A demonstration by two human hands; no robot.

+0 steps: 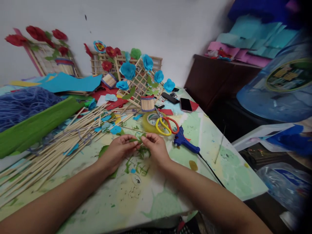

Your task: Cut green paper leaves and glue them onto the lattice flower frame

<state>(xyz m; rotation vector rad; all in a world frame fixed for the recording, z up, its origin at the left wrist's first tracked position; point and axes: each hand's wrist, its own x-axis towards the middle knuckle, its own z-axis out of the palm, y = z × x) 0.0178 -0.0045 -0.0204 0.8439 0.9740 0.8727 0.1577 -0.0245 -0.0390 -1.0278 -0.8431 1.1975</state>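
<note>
My left hand (116, 152) pinches a small piece of green paper (134, 140) over the table. Close on its right, my right hand (157, 150) has thumb and fingers pressed together on the same green paper, whose exact shape is partly covered by my fingers. Beneath both hands lie thin green paper scraps (141, 169). A larger green piece (103, 150) shows beside my left wrist. Beyond my right hand, scissors (166, 125) with one yellow and one red handle rest against a roll of clear tape (145, 123).
A blue glue gun (185, 142) with a black cord lies right of my hands. Wooden sticks (56, 151) and a green paper roll (36, 126) cover the left. Stick lattices with blue paper flowers (128, 70) stand behind. A phone (186, 105) lies at the back right.
</note>
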